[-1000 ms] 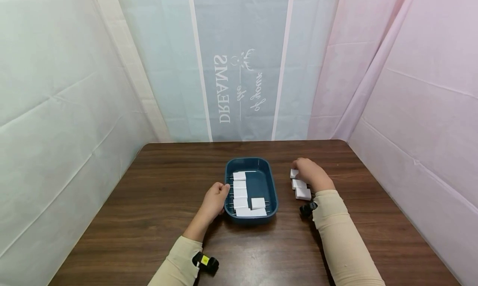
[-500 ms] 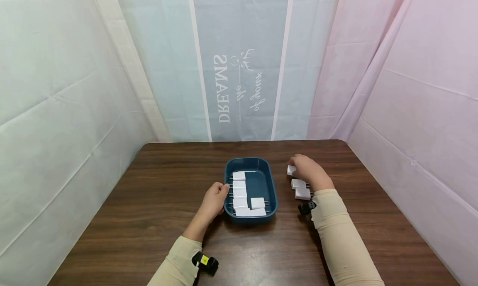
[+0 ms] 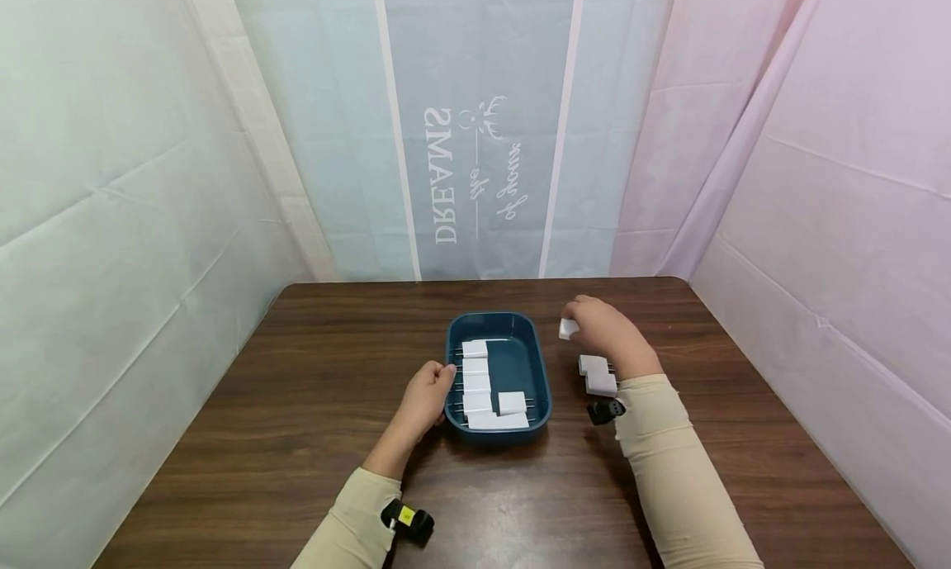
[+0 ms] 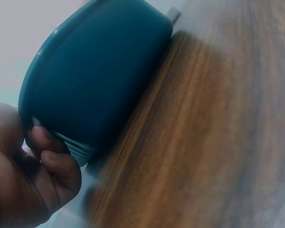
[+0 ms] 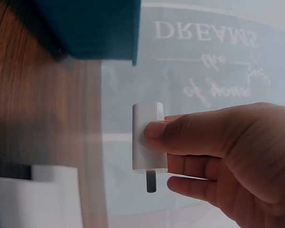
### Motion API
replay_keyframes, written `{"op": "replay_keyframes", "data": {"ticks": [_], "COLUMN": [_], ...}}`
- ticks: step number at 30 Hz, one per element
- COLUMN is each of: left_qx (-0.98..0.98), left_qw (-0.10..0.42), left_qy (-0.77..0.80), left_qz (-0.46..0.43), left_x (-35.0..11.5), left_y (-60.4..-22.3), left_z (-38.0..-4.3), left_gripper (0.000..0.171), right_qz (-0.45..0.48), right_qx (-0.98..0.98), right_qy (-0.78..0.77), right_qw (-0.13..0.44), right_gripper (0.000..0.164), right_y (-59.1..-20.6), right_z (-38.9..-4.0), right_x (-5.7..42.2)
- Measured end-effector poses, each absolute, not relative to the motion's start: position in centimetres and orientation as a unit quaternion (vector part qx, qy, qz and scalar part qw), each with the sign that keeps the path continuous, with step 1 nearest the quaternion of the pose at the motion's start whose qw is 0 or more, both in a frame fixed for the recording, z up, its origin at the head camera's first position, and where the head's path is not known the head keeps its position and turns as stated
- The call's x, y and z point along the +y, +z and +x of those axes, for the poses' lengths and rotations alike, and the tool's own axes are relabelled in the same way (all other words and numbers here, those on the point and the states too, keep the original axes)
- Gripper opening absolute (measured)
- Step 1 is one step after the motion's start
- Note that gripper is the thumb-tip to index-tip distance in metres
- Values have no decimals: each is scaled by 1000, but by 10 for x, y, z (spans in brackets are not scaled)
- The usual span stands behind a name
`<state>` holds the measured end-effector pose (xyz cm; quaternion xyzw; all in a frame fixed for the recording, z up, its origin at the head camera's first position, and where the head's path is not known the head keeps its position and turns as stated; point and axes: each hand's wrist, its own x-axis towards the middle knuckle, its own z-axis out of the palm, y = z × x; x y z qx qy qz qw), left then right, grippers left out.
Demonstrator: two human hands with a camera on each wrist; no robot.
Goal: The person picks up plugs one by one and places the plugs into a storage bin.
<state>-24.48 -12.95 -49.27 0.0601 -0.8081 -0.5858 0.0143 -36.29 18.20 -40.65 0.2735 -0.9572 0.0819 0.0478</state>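
Observation:
Thumb and fingers of my right hand [image 3: 605, 331] pinch a white charger plug [image 5: 145, 135], its metal prong pointing down in the right wrist view. In the head view that plug is held right of the dark blue tray [image 3: 541, 371]. My left hand [image 3: 427, 394] grips the tray's left rim, thumb on top; the left wrist view shows its fingers [image 4: 61, 166] curled against the outer wall. Inside the tray, white charger plugs [image 3: 475, 385] form a column along the left side, with others at the near end. One plug [image 3: 512, 403] sits at the near right with its prongs to the right.
Two more white charger plugs [image 3: 600, 382] lie together on the brown wooden table [image 3: 334, 346], below my right hand and right of the tray. Pale curtains [image 3: 490, 139] hang behind the table and on both sides. Each wrist carries a black camera [image 3: 409, 523].
My right hand has lifted one charger plug away from the group on the right and moved it up and left towards the tray. My left hand and the tray have stayed in place.

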Motion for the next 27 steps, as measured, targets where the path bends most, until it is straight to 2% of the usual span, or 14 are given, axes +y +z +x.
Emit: {"op": "replay_keyframes", "data": {"ticks": [8,27], "left_qx": [-807,-807], "left_qw": [18,16], "left_qy": [-588,-588], "left_qz": [57,58], "left_x": [-128,-129], "left_y": [-495,-494], "left_z": [-245,-243], "left_gripper": [33,33], "right_qz": [267,318], "right_qx": [-959,-945], "right_qy": [85,68], "right_qw": [46,42], "right_gripper": [27,28], "right_y": [-398,-395], "right_z": [-350,-337], "right_x": [167,136]}}
